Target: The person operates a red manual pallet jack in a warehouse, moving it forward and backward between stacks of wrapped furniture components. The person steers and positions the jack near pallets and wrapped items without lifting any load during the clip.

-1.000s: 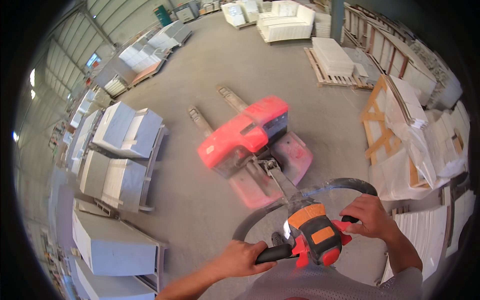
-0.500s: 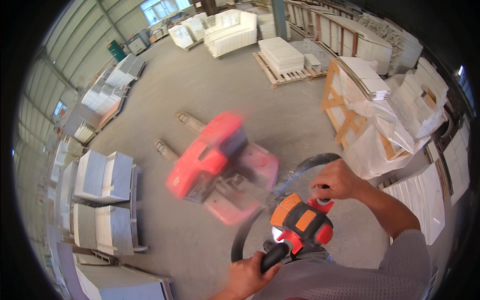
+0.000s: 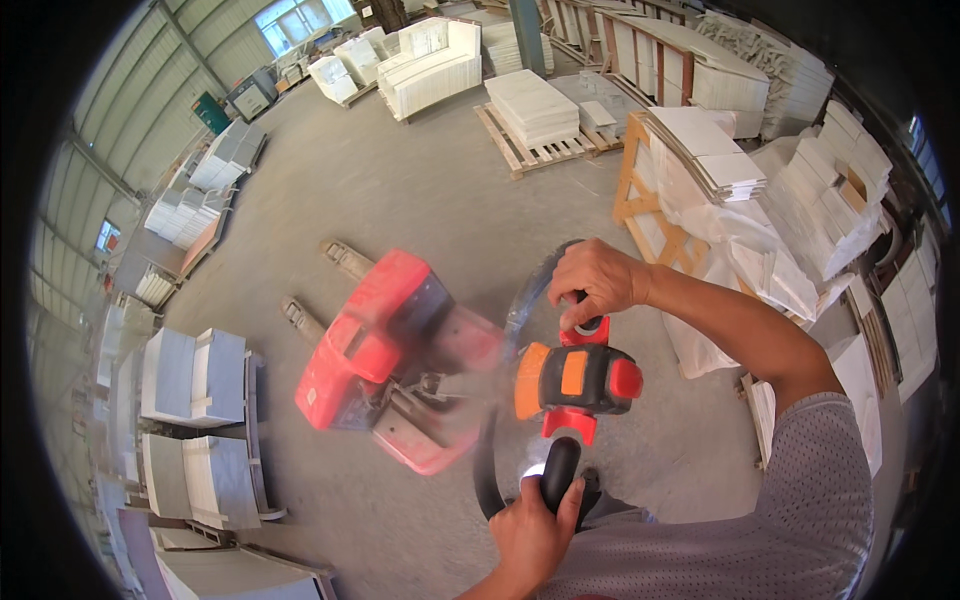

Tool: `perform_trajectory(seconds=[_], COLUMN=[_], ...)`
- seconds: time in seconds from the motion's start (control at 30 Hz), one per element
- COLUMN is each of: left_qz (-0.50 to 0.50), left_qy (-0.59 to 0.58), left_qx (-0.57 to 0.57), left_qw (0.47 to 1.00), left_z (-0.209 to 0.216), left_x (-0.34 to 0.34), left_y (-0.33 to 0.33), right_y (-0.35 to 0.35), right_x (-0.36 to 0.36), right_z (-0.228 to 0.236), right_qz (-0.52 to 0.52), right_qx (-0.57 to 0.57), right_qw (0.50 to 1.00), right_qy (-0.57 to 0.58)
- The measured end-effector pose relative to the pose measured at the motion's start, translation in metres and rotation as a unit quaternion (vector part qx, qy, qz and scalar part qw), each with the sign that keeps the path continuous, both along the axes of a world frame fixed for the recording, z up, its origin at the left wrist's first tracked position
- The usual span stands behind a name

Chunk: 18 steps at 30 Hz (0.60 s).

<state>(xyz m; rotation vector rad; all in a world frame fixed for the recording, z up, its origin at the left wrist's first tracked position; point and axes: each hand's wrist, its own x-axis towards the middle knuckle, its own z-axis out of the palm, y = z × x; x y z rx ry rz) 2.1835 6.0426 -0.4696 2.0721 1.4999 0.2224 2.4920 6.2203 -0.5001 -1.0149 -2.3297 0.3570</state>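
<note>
A: Lit how?

B: Fairly brightly and evenly over the grey floor (image 3: 280,205); palest at the window (image 3: 300,24) at upper left, dimmer toward the upper-right rim.

A: Marred by glare?

B: Only by a white flare (image 3: 534,466) just beside the left hand (image 3: 535,530), near the black grip (image 3: 562,472).

A: Shadowed?

B: Softly, darkest beside the stacked slabs (image 3: 196,375) at left.

A: Sharp throughout?

B: Hardly. Smeared across the red pallet truck (image 3: 372,362), ghosted at its steering arm (image 3: 462,386); crisper on the right hand (image 3: 602,275) and orange-and-black control head (image 3: 575,374). Bowed by fisheye along the ribbed wall (image 3: 135,110), hazy near the left rim, blacked out in the corners.
</note>
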Motion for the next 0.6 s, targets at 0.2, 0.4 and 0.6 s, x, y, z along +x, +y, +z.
perform_trajectory(seconds=[0.2,0.4,0.6], left_qz=[0.045,0.025,0.009], left_qy=[0.004,-0.015,-0.064], left_qx=[-0.053,0.029,-0.015], left_qw=[0.998,0.999,0.998], left_z=[-0.022,-0.043,-0.041], left_x=[0.042,0.05,0.034], left_y=[0.026,0.061,0.102], right_y=[0.049,0.104,0.154], right_x=[0.023,0.026,0.007], right_z=[-0.02,-0.03,-0.028], right_qz=[0.012,0.034,0.073], right_qx=[-0.007,-0.003,0.001], right_qw=[1.0,0.999,0.996], right_qy=[-0.001,-0.028,-0.054])
